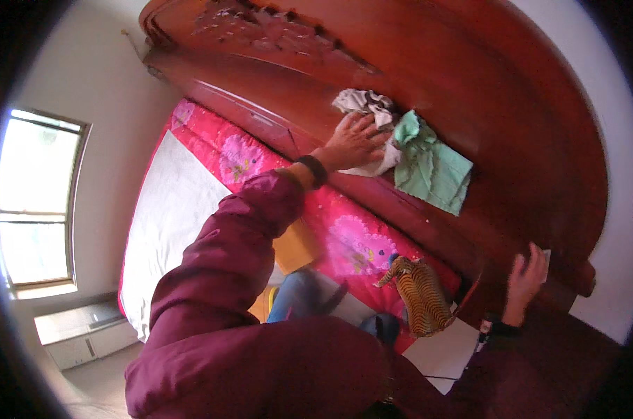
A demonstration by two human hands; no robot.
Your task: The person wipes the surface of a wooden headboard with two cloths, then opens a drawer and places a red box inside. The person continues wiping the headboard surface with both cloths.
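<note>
My left hand [356,142] lies with fingers stretched out on a crumpled whitish cloth [373,166] on the ledge of a red-brown wooden headboard [428,63]. More of this whitish, dark-marked fabric bunches up past the fingertips. Right beside it, a pale green cloth [435,171] spreads over the ledge, one corner bunched up. At the headboard's right end is my right hand [526,283], fingers extended and slightly bent. A small white flat piece [545,265] shows behind those fingers; whether they touch it I cannot tell.
Below the headboard is a bed with a pink flowered cover [362,244] and a white sheet [170,202]. A tiger-striped item [422,297] lies near its right edge. A yellow-orange flat object [295,248] shows under my left arm. A window [40,199] is at the left.
</note>
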